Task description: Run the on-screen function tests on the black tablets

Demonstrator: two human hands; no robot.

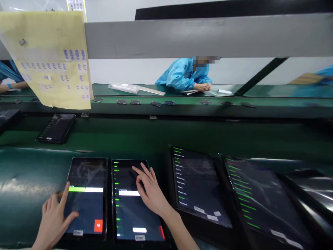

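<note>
Two tablets lie side by side in front of me, screens lit. On the left tablet [87,211], which shows a green and white bar and a red "Fail" box, my left hand [56,215] rests at the left edge. Its index finger is stretched near the green bar and the thumb is spread over the screen. Over the upper part of the other tablet [135,215] is my right hand [149,187], fingers apart and holding nothing. Part of that screen's white bar is hidden behind it; whether a fingertip touches the glass, I cannot tell.
Two more tablets, one [195,180] and another [262,194], sit tilted at my right. A tablet [57,126] lies on the green surface beyond. Yellow paper sheets [52,83] hang at upper left. Small dark parts line the far ledge, and a person in blue [182,74] leans there.
</note>
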